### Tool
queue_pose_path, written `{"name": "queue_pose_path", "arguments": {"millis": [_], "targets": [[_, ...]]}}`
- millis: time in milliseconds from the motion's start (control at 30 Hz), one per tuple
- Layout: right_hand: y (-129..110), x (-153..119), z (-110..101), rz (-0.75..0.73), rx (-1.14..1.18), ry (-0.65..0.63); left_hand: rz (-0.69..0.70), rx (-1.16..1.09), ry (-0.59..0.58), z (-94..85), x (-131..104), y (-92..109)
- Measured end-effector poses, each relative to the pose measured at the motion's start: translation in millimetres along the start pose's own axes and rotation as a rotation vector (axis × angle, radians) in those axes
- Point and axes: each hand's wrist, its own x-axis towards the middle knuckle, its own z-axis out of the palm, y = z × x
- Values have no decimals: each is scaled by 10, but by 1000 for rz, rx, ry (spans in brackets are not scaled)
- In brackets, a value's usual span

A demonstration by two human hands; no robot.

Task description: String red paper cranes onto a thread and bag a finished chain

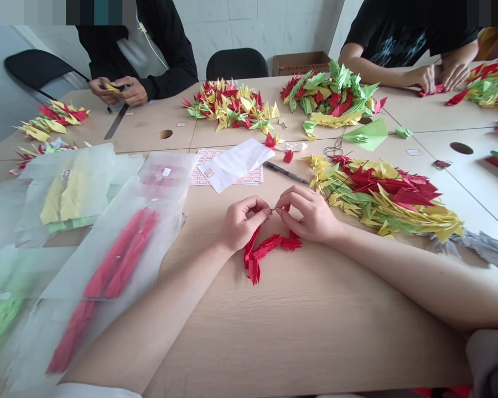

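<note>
Both my hands meet over the middle of the table. My left hand (pixel 245 220) is closed in a pinch on one end of a short dark thread (pixel 273 210). Facing it, my right hand (pixel 309 213) pinches the same thread from the other side. Below the fingers, a string of red folded paper cranes (pixel 265 247) curves down to the tabletop. Its upper ends are partly hidden by my hands. To the right of my right hand lies a long pile of yellow, green and red paper cranes (pixel 390 193).
Clear plastic bags (pixel 120 243) with folded paper cover the left side. Behind my hands lie a black pen (pixel 286 172), a white paper (pixel 238 163) and a printed label sheet (pixel 197 176). More crane piles (pixel 232 105) sit farther back. Two people work across the table (pixel 315 309).
</note>
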Motion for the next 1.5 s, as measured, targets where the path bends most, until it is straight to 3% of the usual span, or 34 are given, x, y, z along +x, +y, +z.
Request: {"name": "queue_pose_path", "arguments": {"millis": [900,1500], "targets": [[7,0,-1,6,24,-36,-32,-48,-54,0,1,15],[-10,4,-17,-14,28,-19,-37,-96,-27,-8,7,4]]}}
